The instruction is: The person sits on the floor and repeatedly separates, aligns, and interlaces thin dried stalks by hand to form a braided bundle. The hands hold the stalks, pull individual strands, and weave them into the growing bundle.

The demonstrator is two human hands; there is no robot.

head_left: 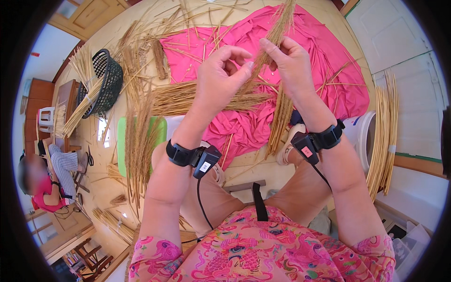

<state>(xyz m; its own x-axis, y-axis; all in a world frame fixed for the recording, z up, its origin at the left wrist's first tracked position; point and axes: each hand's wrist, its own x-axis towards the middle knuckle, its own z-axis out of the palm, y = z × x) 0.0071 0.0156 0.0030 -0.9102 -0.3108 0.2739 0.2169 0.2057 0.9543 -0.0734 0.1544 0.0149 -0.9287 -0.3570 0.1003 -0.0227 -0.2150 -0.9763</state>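
My right hand (290,63) pinches a bunch of dried grass stalks with feathery heads (282,23), thumb in front and fingers behind. The bunch slants from the top edge down toward my left hand (221,77). That hand's fingers are curled, its thumb tip beside the stalks; whatever lies between the fingertips is too small to make out. Below both hands, a thick layer of dried grass stalks (176,97) lies across a crumpled pink cloth (324,56). Another bundle (280,123) rests upright in the picture, beneath my right wrist.
Feathery stalks (137,155) lie over a green board (122,141) on my left. A dark basket (109,82) holds pale stalks farther left, near a seated person (47,183). On my right stand a white bucket (361,141) and a tall stalk bundle (383,141). Loose straw litters the floor.
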